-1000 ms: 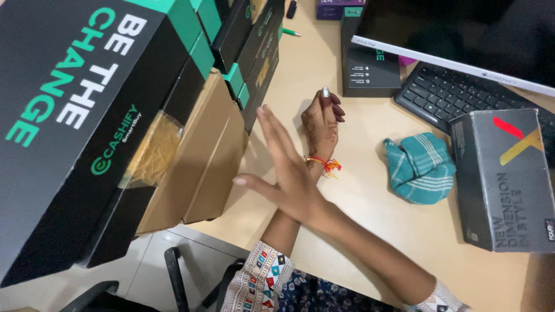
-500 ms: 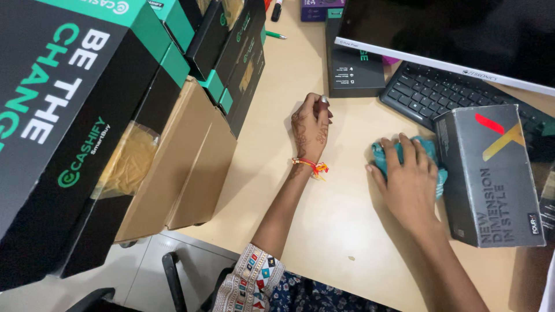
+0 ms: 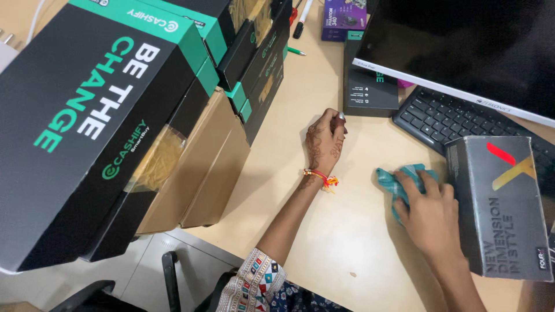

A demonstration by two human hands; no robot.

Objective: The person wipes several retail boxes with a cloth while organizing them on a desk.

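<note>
Right hand (image 3: pixel 429 216) is now gripping the teal cloth (image 3: pixel 399 180), fingers curled over it, having crossed from the left a second ago; the cloth is lying on the surface (image 3: pixel 341 231) beside the grey box (image 3: pixel 500 202). Left hand (image 3: pixel 325 141) is resting loosely fisted, holding nothing visible.

Office desk (image 3: pixel 324 231): monitor (image 3: pixel 462 40), keyboard (image 3: pixel 457 118), stacked product boxes (image 3: pixel 104 115).
</note>
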